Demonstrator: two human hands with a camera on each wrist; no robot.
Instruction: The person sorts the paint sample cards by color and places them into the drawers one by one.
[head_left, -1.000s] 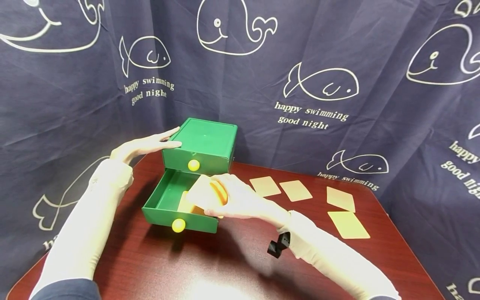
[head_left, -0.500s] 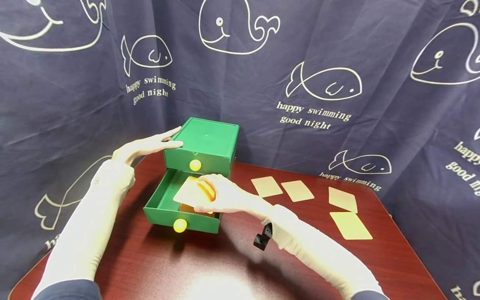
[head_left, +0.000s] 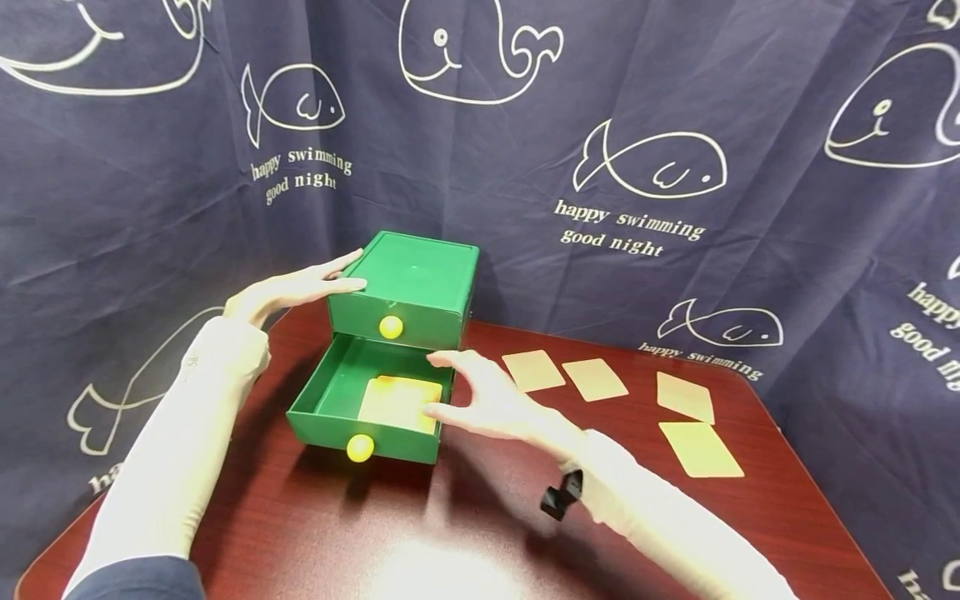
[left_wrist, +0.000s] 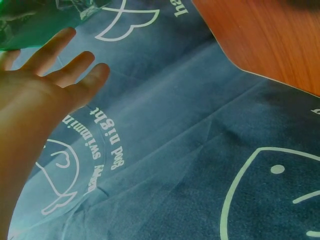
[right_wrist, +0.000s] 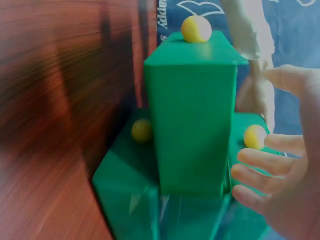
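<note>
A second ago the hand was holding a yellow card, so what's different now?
The right hand let go of the yellow card, which now lies flat in the open bottom drawer, and the hand has drawn back to the drawer's right side with fingers spread. The left hand stays against the green box; the four cards on the table have not moved.

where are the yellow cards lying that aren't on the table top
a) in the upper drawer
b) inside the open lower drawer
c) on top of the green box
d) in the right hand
b: in the head view the yellow cards lie flat inside the pulled-out lower drawer, and the right hand is beside it with open fingers, holding nothing.
</note>
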